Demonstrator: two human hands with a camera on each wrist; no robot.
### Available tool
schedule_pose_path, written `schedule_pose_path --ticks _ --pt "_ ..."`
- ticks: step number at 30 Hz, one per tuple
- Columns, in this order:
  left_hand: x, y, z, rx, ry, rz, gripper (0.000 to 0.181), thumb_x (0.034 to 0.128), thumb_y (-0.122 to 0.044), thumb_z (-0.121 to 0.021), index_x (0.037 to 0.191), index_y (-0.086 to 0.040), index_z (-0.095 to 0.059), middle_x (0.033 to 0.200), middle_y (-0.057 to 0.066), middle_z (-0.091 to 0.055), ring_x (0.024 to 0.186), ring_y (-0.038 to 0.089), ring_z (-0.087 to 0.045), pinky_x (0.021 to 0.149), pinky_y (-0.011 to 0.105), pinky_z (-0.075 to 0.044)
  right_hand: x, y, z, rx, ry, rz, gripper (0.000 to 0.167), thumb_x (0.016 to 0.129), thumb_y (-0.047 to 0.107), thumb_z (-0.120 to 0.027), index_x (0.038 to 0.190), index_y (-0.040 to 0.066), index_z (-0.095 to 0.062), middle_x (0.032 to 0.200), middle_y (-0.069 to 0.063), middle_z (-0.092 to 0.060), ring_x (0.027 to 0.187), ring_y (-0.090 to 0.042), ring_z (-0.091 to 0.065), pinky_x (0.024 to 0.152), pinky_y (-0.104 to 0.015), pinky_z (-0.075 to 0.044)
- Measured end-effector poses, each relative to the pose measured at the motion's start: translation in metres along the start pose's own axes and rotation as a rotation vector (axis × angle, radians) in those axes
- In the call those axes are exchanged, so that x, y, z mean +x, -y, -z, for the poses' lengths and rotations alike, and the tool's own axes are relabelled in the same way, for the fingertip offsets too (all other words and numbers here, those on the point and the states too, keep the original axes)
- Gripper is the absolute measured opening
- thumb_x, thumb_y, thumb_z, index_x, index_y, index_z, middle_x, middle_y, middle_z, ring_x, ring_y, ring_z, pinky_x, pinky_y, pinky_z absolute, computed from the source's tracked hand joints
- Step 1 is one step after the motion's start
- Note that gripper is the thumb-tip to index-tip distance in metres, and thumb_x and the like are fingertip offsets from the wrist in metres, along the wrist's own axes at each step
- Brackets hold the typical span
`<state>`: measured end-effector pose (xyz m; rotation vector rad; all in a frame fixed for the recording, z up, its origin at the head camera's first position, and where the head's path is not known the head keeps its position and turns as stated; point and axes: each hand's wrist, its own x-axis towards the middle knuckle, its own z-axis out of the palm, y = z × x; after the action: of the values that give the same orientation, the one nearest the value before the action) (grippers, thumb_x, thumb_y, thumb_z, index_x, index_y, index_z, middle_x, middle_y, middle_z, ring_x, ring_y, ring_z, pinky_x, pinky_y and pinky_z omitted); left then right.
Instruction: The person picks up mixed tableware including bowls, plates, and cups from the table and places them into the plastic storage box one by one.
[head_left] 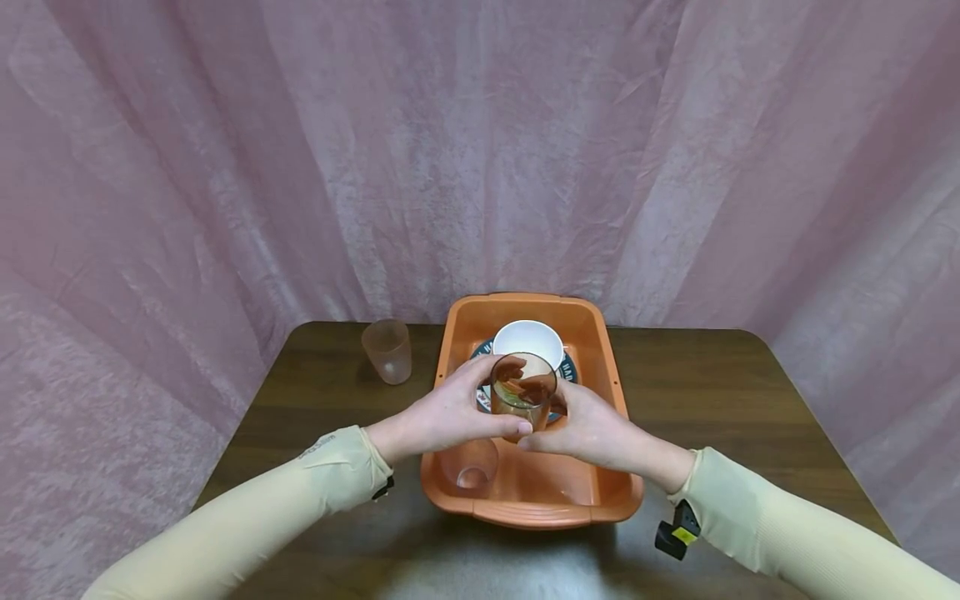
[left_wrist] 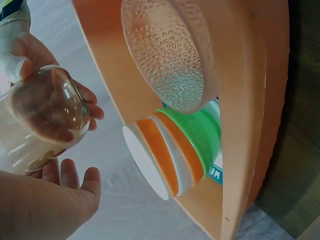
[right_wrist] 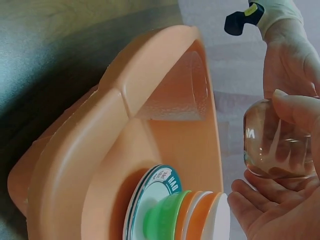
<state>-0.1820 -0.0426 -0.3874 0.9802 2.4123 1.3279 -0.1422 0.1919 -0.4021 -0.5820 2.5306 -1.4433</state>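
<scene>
Both hands hold a clear brownish drinking glass [head_left: 517,403] above the orange basin [head_left: 615,387]. On its left side, my left hand [head_left: 461,410] grips it with the thumb across the near face. My right hand [head_left: 588,427] curls around the right side. Under the glass [right_wrist: 272,145], in the basin, stands a stack of bowls [left_wrist: 172,152] in white, orange and green. These bowls sit on plates [right_wrist: 150,195] with a dark lettered rim. A textured clear tumbler [left_wrist: 167,60] lies in the near left corner of the basin.
Left of the basin, another translucent tumbler [head_left: 388,352] stands on the dark wooden table [head_left: 697,375]. A pink curtain [head_left: 480,167] hangs behind the table. The basin's raised rim [head_left: 532,514] surrounds the dishes.
</scene>
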Motion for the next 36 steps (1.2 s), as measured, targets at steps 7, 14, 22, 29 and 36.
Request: schedule_pose_path --ticks 7,14,22,29,36 --pt "0.001 -0.001 0.0 0.001 0.018 -0.032 0.076 0.079 -0.051 -0.087 0.143 -0.026 -0.054 0.132 -0.01 -0.058 0.123 0.015 -0.055 0.101 0.037 -0.047 -0.002 -0.003 0.001 -0.067 -0.005 0.001 0.071 0.08 0.038 -0.088 0.141 0.018 -0.057 0.131 0.005 -0.065 0.12 -0.016 -0.06 0.102 -0.045 -0.046" --pt "0.003 -0.002 -0.001 -0.015 0.048 -0.043 0.073 0.0796 -0.049 -0.087 0.141 -0.027 -0.055 0.131 -0.006 -0.061 0.12 0.021 -0.058 0.096 0.036 -0.051 -0.016 -0.004 0.008 -0.259 -0.014 0.013 0.092 0.079 0.046 -0.088 0.154 0.022 -0.041 0.148 0.0 -0.052 0.133 -0.022 -0.051 0.107 -0.05 -0.043" --pt "0.005 0.001 0.0 0.001 0.067 -0.025 0.074 0.08 -0.045 -0.087 0.143 -0.022 -0.055 0.126 -0.014 -0.06 0.112 0.006 -0.058 0.092 0.032 -0.054 -0.043 -0.007 0.025 -0.45 -0.017 0.073 0.111 0.082 0.064 -0.078 0.165 0.02 -0.02 0.166 -0.003 -0.027 0.151 -0.029 -0.027 0.114 -0.057 -0.033" --pt "0.005 0.004 -0.001 -0.024 0.085 -0.009 0.073 0.0808 -0.042 -0.088 0.143 -0.021 -0.054 0.13 -0.008 -0.06 0.114 0.009 -0.057 0.093 0.035 -0.054 -0.063 -0.004 0.038 -0.677 -0.031 0.202 0.105 0.089 0.067 -0.067 0.166 0.02 -0.014 0.17 -0.002 -0.015 0.156 -0.028 -0.014 0.123 -0.05 -0.016" --pt "0.005 0.006 -0.003 -0.028 0.094 -0.011 0.077 0.0809 -0.042 -0.088 0.145 -0.016 -0.053 0.132 -0.004 -0.059 0.114 0.01 -0.057 0.091 0.031 -0.054 -0.078 0.002 0.047 -0.879 -0.06 0.352 0.101 0.092 0.064 -0.066 0.166 0.018 -0.016 0.171 -0.007 -0.011 0.156 -0.032 -0.009 0.125 -0.046 -0.006"
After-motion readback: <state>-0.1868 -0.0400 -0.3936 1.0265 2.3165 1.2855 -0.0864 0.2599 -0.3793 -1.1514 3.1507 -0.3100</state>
